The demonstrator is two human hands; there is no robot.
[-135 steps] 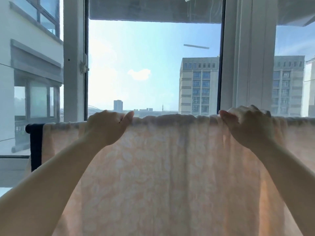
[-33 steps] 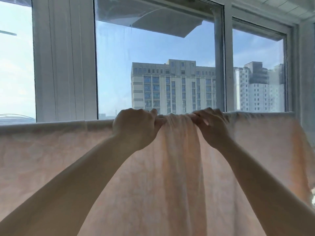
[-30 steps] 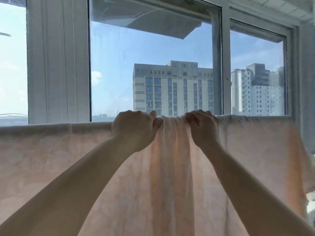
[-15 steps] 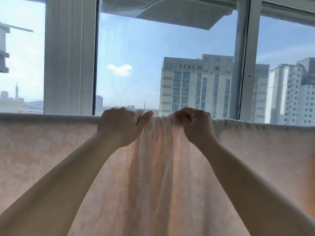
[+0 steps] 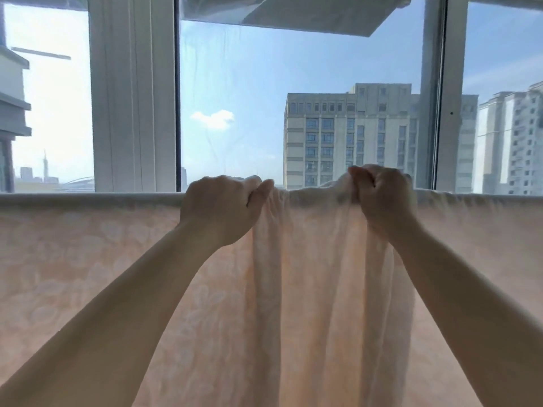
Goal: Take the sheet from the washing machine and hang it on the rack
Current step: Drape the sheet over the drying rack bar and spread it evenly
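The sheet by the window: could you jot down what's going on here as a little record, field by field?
sheet: pale peach sheet with a faint floral pattern, draped over a horizontal line in front of the window
bunched part: gathered into vertical folds between the two hands
left hand: left hand grips the sheet's top edge
right hand: right hand grips the top edge, lifting it slightly
rack: hidden under the cloth
outside: a tall building, blue sky

Both hands bunching the hung sheet
Left hand (image 5: 219, 211) and right hand (image 5: 383, 202) grip the peach sheet's (image 5: 88, 259) top edge before the window (image 5: 133, 98).
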